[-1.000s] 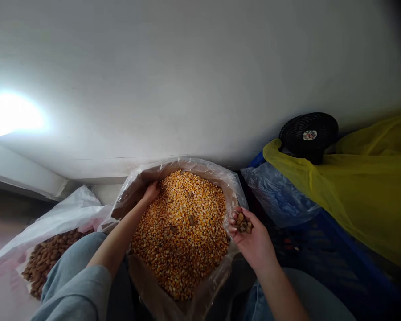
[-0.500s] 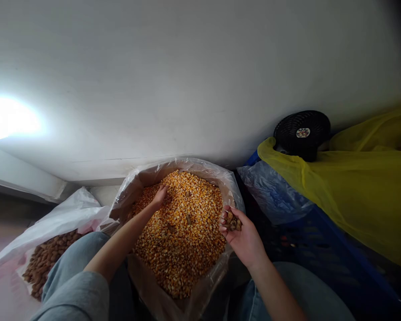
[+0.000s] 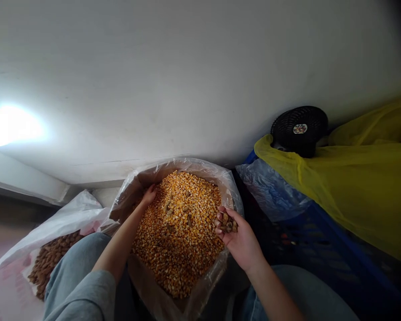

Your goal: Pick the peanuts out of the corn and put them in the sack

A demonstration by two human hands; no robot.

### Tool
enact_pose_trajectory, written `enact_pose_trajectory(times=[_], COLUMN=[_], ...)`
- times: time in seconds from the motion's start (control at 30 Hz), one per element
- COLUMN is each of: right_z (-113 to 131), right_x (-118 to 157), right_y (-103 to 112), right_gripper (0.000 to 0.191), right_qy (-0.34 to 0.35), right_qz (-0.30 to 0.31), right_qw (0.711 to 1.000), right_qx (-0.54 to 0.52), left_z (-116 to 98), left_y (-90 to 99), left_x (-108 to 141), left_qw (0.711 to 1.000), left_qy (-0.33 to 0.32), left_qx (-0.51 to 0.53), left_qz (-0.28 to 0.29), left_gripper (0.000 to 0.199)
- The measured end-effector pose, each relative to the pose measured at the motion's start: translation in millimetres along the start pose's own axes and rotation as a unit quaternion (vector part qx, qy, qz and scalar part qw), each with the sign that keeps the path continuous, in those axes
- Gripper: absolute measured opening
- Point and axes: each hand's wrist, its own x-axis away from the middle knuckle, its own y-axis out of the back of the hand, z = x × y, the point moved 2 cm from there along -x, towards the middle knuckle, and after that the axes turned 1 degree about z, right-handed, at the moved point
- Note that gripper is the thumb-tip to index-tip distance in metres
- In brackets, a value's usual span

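A clear plastic-lined sack (image 3: 232, 185) full of yellow corn kernels (image 3: 183, 249) stands between my knees. My left hand (image 3: 149, 195) is at the heap's far left edge, close to the sack's inner wall; its fingers are hidden among the kernels. Over the sack's right rim, my right hand (image 3: 242, 240) is palm up with curled fingers, cupping several small brown lumps (image 3: 227, 223) whose kind I cannot make out. More brown pieces (image 3: 169, 208) lie on top of the corn, near the middle of the heap.
To the left is an open white-and-pink bag (image 3: 10, 278) with brown nut-like pieces (image 3: 51, 258) inside. On the right, a blue plastic crate (image 3: 330, 249) bears yellow netting (image 3: 361, 183), clear plastic (image 3: 274, 191) and a black fan (image 3: 299, 129). A pale wall (image 3: 187, 80) rises behind.
My left hand has moved left across the corn to the heap's edge. More brown pieces show on the corn where it was. My right hand still cups its lumps, slightly further left.
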Motion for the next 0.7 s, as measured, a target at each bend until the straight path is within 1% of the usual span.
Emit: enact_pose_trajectory(times=[0.07,0.17,0.27,0.33,0.4,0.47,0.57,0.63,0.7], right_z=[0,-2,-2,0,2,5,10,13,16], right_x=[3,6,5,3,-2,-9,-21,-28,-32], right_y=[-1,-3,-5,-7,-7,-7,-3,0,3], right_gripper=[0.012,0.013,0.012,0.012,0.013,0.014,0.015,0.015,0.014], right_qy=[0.002,-0.002,-0.004,0.001,0.007,0.009,0.015,0.022,0.024], right_qz=[0.001,0.015,0.025,0.027,0.030,0.030,0.028,0.025,0.015], right_qw=[1.000,1.000,1.000,1.000,1.000,0.999,0.999,0.999,1.000], right_qx=[-0.001,0.001,0.005,0.006,0.006,0.007,0.008,0.006,0.007], left_z=[0,-8,-19,-26,-31,-34,-36,-35,-33], left_y=[-14.8,-38.2,-48.9,-49.7,-49.2,-49.4,-49.3,-45.1,-34.8], left_x=[2,15,33,47,63,80,101,103,90], left_qw=[1.000,0.999,0.997,0.994,0.990,0.987,0.981,0.980,0.986], left_qy=[-0.013,-0.035,-0.054,-0.065,-0.071,-0.071,-0.067,-0.048,-0.020], left_qx=[0.005,0.019,0.041,0.061,0.079,0.093,0.107,0.107,0.095], left_qz=[0.016,0.030,0.046,0.066,0.090,0.112,0.148,0.163,0.138], left_gripper=[0.039,0.043,0.043,0.040,0.042,0.045,0.041,0.040,0.041])
